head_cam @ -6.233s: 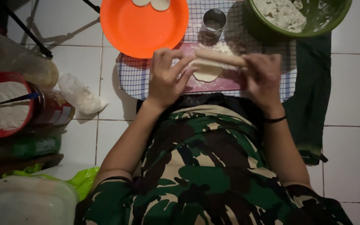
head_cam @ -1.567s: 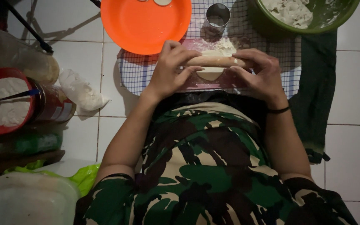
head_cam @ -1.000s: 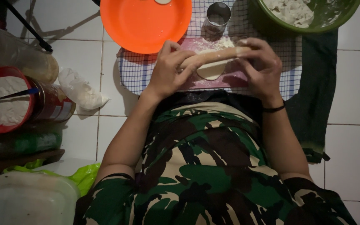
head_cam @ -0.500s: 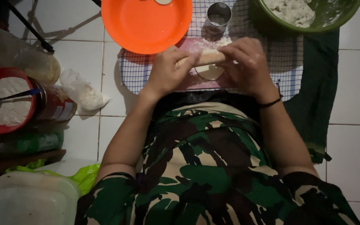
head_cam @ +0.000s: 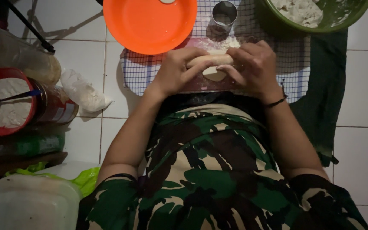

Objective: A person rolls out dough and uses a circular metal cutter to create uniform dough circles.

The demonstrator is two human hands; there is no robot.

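Note:
Both my hands rest on a pale wooden rolling pin (head_cam: 211,58) that lies across a small flat disc of dough (head_cam: 214,76). My left hand (head_cam: 176,69) grips the pin's left part and my right hand (head_cam: 255,68) covers its right part, the fingers close together near the middle. The dough sits on a floured pink board (head_cam: 194,86), which lies on a blue-checked white cloth (head_cam: 136,73) on the tiled floor. A dark band circles my right wrist.
An orange plate (head_cam: 150,23) and a small metal cup (head_cam: 224,15) stand beyond the board. A green bowl (head_cam: 277,21) with dough lumps is at far right, a dark green cloth (head_cam: 320,106) under it. At left are a red flour bowl (head_cam: 5,102), a jar (head_cam: 54,106), a white bag (head_cam: 81,91) and a clear tub (head_cam: 26,204).
My hands have slid inward along the rolling pin, from its ends to near its middle, while the pin shifted back and forth over the dough.

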